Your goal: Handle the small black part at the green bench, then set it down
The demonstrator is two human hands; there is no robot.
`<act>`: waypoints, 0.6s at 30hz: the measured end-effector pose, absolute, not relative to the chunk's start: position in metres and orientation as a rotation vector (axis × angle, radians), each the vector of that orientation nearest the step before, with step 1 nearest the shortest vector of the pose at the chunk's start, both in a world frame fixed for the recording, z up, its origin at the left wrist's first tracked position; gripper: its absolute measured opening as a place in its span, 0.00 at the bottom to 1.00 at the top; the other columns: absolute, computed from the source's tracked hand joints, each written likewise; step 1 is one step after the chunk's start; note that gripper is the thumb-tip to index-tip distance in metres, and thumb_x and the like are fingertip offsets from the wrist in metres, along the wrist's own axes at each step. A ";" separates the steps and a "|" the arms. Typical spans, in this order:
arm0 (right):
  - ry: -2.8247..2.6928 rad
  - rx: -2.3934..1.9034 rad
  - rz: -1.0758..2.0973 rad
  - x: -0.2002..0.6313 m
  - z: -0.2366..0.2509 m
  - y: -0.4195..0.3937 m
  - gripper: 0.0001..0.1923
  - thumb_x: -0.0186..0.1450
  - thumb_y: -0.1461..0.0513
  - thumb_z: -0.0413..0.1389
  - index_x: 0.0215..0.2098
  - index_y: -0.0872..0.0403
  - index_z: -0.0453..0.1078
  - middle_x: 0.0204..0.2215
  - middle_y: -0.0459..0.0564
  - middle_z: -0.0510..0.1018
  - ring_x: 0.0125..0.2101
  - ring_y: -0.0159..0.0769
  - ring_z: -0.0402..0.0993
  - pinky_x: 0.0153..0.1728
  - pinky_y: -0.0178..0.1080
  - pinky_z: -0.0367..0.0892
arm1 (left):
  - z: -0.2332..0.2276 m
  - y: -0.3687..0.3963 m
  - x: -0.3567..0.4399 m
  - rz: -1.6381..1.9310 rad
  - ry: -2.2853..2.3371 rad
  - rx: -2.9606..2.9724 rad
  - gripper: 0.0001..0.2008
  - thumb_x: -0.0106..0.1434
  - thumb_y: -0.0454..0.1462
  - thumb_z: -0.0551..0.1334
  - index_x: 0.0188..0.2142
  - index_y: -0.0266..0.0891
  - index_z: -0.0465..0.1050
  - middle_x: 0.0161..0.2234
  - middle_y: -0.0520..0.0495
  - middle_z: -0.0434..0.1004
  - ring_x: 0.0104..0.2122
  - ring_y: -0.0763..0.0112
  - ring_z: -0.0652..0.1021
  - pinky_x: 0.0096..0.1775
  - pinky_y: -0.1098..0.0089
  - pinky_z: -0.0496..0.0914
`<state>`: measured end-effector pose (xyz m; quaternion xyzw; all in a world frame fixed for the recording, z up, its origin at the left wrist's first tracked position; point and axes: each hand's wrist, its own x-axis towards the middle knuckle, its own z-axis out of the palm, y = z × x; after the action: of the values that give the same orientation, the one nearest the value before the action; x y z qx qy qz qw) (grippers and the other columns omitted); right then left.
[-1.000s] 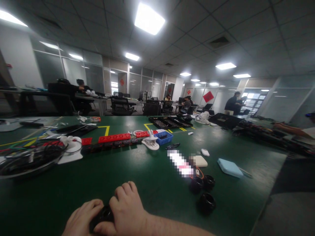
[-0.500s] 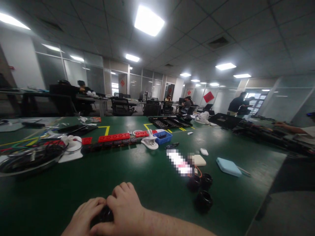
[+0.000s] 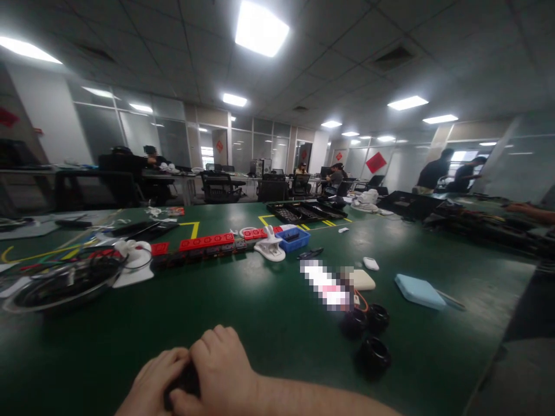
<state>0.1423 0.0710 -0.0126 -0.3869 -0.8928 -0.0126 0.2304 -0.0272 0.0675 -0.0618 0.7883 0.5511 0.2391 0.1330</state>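
At the bottom edge of the head view my left hand (image 3: 151, 381) and my right hand (image 3: 219, 370) are pressed together around a small black object (image 3: 187, 382). Fingers cover most of it, so its shape is unclear. Both hands rest low on the green table (image 3: 269, 323). To the right of my right hand stand three black round parts (image 3: 368, 338), apart from my hands.
A bowl of dark cables (image 3: 65, 283) sits at left. Red and black strips (image 3: 203, 248), a white clip (image 3: 269, 249) and a blue bin (image 3: 295, 238) lie mid-table. A light blue case (image 3: 418, 290) lies right. People sit at far desks; another person's arm (image 3: 531, 212) reaches in at right.
My hands stay clasped on the black object, with more of it covered now. The view has shifted slightly left. Two people at the far right have moved.
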 end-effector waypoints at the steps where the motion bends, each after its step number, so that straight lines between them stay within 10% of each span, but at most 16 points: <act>1: -2.453 -1.061 -0.033 0.143 -0.009 0.069 0.19 0.52 0.48 0.53 0.31 0.55 0.63 0.28 0.48 0.68 0.30 0.38 0.62 0.32 0.41 0.63 | -0.056 0.066 -0.024 0.685 1.597 2.285 0.18 0.42 0.37 0.60 0.36 0.47 0.72 0.39 0.51 0.75 0.41 0.60 0.73 0.45 0.63 0.67; 18: -2.511 -0.975 -0.038 0.147 0.008 0.065 0.17 0.54 0.54 0.54 0.36 0.58 0.66 0.30 0.50 0.72 0.31 0.38 0.64 0.34 0.40 0.60 | -0.037 0.065 -0.018 0.613 1.572 2.203 0.13 0.44 0.34 0.59 0.33 0.42 0.71 0.38 0.49 0.71 0.40 0.64 0.71 0.44 0.65 0.67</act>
<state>0.1475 0.0652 0.0081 -0.3527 -0.9089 -0.0137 0.2219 -0.0185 0.0650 -0.0370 0.7807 0.5569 0.2172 0.1822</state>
